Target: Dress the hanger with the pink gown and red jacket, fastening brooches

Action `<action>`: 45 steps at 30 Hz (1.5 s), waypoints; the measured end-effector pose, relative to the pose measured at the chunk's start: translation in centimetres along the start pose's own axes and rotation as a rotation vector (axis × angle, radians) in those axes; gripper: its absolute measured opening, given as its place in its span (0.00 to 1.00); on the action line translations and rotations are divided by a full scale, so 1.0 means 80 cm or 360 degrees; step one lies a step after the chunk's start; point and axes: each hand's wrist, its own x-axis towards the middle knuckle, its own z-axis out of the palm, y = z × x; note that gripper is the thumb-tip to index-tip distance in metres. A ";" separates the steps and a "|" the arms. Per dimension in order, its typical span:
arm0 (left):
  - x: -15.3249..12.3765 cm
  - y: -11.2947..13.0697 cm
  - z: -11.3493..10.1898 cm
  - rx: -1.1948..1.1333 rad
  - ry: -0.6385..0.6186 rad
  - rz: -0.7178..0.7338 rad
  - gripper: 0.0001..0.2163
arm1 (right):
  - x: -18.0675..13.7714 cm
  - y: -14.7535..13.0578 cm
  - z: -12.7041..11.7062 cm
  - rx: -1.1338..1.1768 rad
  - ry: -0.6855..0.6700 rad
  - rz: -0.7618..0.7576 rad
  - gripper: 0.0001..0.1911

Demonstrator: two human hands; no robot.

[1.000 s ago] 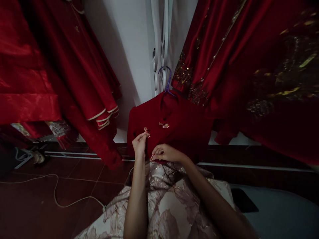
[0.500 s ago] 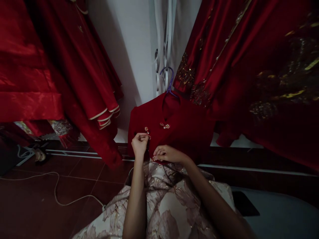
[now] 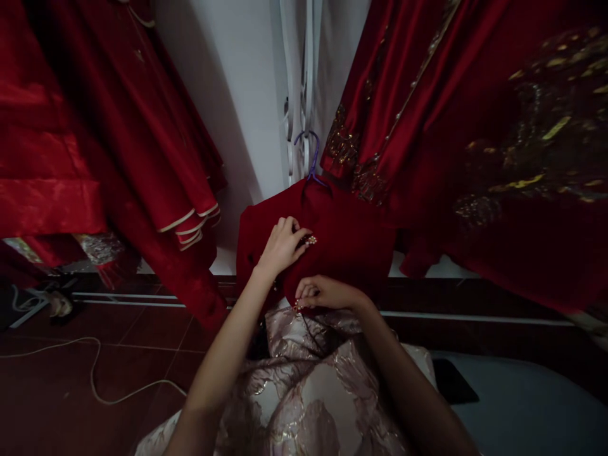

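Observation:
A dark red garment [image 3: 351, 244] hangs on a purple hanger [image 3: 313, 155] in front of me. My left hand [image 3: 282, 244] lies over its upper front, fingers apart, thumb and index finger on either side of a beaded floral ornament [image 3: 311, 240] below the neckline. Lower down, my right hand [image 3: 327, 293] is closed, its fingertips pinching a small beaded ornament [image 3: 297, 306] near the garment's lower part. The fabric under my left palm is hidden.
Red garments with pale edging [image 3: 185, 190] hang on the left, and red ones with gold embroidery [image 3: 517, 164] on the right. Patterned pinkish cloth [image 3: 323, 392] covers my lap. A white cable [image 3: 97, 373] runs over the tiled floor. A dark flat object [image 3: 456, 380] lies at right.
My left hand has left the beaded ornament at the garment's left side and moved up and right to the one below the neckline. My right hand keeps its pinch. The view has shifted slightly.

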 end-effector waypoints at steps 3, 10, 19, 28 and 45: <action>-0.001 -0.004 -0.001 0.0127 -0.0094 0.0144 0.12 | -0.001 -0.001 0.000 -0.0007 0.0014 0.0014 0.15; 0.006 -0.015 0.008 0.0308 -0.0103 0.0246 0.10 | -0.005 -0.002 -0.004 0.0035 -0.0012 0.0039 0.15; 0.019 -0.015 0.013 0.0406 -0.0131 0.0271 0.11 | -0.017 0.002 -0.016 0.0055 -0.0095 0.0090 0.15; 0.032 -0.018 0.004 0.0675 -0.0259 0.0458 0.11 | -0.041 -0.001 -0.038 0.0111 -0.0197 0.0268 0.19; 0.047 -0.021 -0.007 0.0301 -0.0321 0.0663 0.06 | -0.047 -0.003 -0.042 0.0080 -0.0227 0.0326 0.22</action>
